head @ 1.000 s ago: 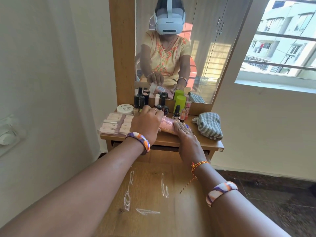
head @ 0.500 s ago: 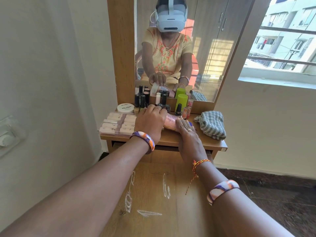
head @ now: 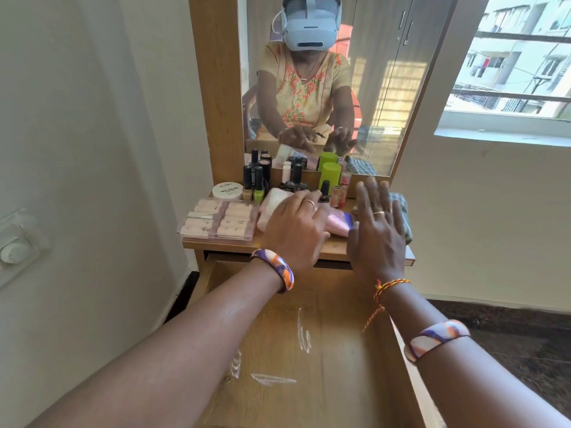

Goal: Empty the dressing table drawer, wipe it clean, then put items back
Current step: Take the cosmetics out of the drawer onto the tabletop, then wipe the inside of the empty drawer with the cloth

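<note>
While the pulled-out wooden drawer [head: 296, 350] stands bare, a pink plastic pouch [head: 338, 222] is gripped by the left hand [head: 293, 230] on the crowded bench [head: 336, 247].
The right hand [head: 375, 230] is spread flat, fingers straight, near the bench's right edge, over the checked cloth [head: 400, 211].

The wooden drawer [head: 309, 359] stands pulled open, bare inside apart from white chalky smears on its floor.

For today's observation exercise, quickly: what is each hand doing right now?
Left hand: fingers curled over the pink pouch on the dressing table top, holding it.
Right hand: open, fingers straight and spread, holding nothing.
</note>
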Demonstrator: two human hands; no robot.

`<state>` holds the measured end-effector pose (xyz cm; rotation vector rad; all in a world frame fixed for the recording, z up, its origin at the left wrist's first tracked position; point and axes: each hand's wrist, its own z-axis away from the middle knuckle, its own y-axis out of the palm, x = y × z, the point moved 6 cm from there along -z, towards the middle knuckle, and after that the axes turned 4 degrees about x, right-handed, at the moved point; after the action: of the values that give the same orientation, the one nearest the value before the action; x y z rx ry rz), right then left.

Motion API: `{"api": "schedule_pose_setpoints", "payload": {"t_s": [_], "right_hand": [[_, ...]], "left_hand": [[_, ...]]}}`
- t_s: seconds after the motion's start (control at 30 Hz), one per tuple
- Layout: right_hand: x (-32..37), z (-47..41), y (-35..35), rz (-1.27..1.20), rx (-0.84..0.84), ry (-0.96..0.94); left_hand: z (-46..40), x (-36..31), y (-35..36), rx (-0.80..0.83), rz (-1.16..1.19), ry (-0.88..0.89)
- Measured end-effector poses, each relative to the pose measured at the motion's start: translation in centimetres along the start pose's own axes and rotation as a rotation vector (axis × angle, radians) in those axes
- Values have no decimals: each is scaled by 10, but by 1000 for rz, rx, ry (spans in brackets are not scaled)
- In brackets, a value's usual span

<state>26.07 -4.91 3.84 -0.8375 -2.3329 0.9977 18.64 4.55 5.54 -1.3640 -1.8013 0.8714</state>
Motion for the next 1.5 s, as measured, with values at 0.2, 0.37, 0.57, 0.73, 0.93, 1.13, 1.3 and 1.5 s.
{"api": "schedule_pose_setpoints", "payload": {"t_s": [0.2,0.37,0.57,0.73,0.93,1.13,1.3,1.5], "right_hand": [[-49,-2,9,6,455,306],[-51,4,-11,-129,440,333],[-53,13,-24,-284,194,469],[-51,25,-58,-567,-226,623],[-64,42,-75,-930,-588,919],[-31,49,-50,-1506,-381,810],[-2,66,-2,-1528,39,959],[14,91,28,-1613,552,1138]], "left_hand": [[-5,-46,13,73,88,144],[13,-53,10,135,274,181],[73,-38,51,648,540,22],[88,-26,55,683,667,-128],[101,-11,58,802,752,-247],[118,-6,61,906,1538,-526],[112,-5,52,794,1954,-394],[114,29,69,468,1825,-743]]}}
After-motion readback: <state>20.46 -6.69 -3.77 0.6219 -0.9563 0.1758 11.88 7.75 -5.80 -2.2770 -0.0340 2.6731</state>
